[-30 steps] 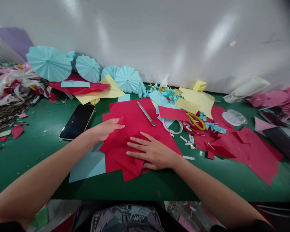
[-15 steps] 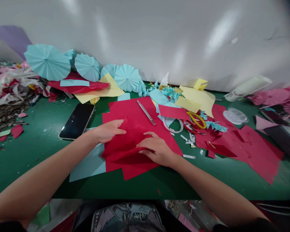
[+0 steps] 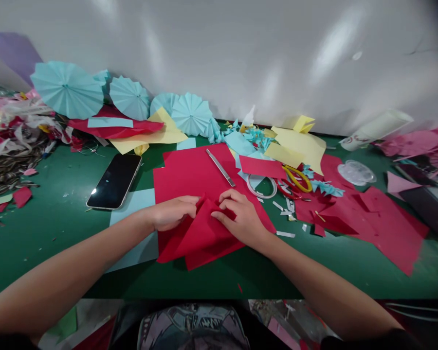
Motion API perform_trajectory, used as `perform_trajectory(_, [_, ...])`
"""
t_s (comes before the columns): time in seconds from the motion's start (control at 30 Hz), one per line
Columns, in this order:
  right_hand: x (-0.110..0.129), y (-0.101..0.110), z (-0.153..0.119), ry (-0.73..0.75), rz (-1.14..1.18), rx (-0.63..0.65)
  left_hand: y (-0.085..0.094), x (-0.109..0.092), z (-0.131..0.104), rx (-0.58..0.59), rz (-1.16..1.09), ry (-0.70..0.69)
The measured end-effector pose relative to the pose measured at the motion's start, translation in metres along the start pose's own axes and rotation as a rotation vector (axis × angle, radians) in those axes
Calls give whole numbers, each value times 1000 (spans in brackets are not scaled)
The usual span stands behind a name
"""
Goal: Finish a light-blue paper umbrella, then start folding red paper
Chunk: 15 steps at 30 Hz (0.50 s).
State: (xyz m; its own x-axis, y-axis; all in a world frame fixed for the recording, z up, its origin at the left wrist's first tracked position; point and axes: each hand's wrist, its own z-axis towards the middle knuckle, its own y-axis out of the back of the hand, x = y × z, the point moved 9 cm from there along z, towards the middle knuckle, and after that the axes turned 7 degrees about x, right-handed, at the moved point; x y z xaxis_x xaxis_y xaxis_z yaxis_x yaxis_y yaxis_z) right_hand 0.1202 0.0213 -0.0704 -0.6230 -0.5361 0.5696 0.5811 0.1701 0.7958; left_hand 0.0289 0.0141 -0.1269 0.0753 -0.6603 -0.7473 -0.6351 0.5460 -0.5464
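Red paper sheet [image 3: 204,233] folded into triangle; left hand [image 3: 171,214] and right hand [image 3: 241,218] fingers pinch its top corner. We'd align edges, then crease flat on table [image 3: 58,228].

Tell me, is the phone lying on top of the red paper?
No, the phone lies on the green table, left of the red paper.

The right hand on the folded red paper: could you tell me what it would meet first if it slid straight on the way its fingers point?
Probably the left hand, whose fingertips sit just opposite the right hand on the folded red paper sheet.
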Motion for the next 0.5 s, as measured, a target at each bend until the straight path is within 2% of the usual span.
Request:
perform_trajectory(0.2, [-1,-1,-1,-1,-56,-5,-10,1,-1,93,77,-5])
perform_trajectory(0.5, [0,1,0,-4,-78,-23,-24,-19,0,93,716,-194])
